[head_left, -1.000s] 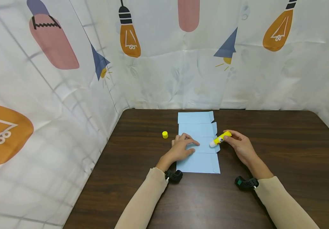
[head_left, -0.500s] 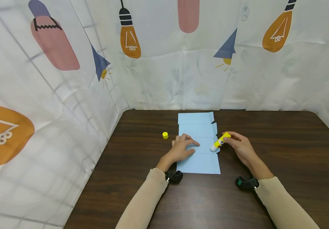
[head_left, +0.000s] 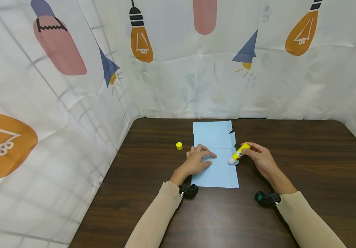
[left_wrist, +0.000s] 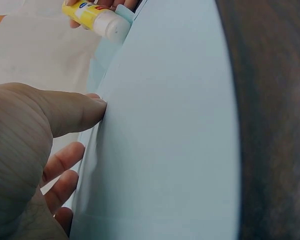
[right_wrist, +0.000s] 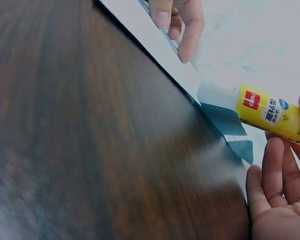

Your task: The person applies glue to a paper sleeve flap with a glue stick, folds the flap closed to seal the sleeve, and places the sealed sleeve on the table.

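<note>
A light blue sheet of creased paper [head_left: 213, 176] with flaps along its right side lies on the table. My left hand [head_left: 196, 161] rests on the sheet's left half, fingers spread and the thumb [left_wrist: 80, 112] on the paper. In my right hand [head_left: 262, 159] is a yellow glue stick [head_left: 240, 153], gripped near its far end between thumb and fingers. It tilts down to the left, its white tip [head_left: 231, 161] over a side flap. The right wrist view has the glue stick [right_wrist: 270, 112] with its tip end right at the flap [right_wrist: 222, 120].
A yellow cap [head_left: 179, 146] stands on the dark wooden table [head_left: 305, 151], left of the paper. Behind the table hangs a white curtain [head_left: 181, 82] with printed lamps and bulbs. Both wrists wear black straps [head_left: 267, 198].
The glue stick's tip has moved slightly toward the person along the flap, and the stick leans more steeply. The left hand, paper and cap stay in place.
</note>
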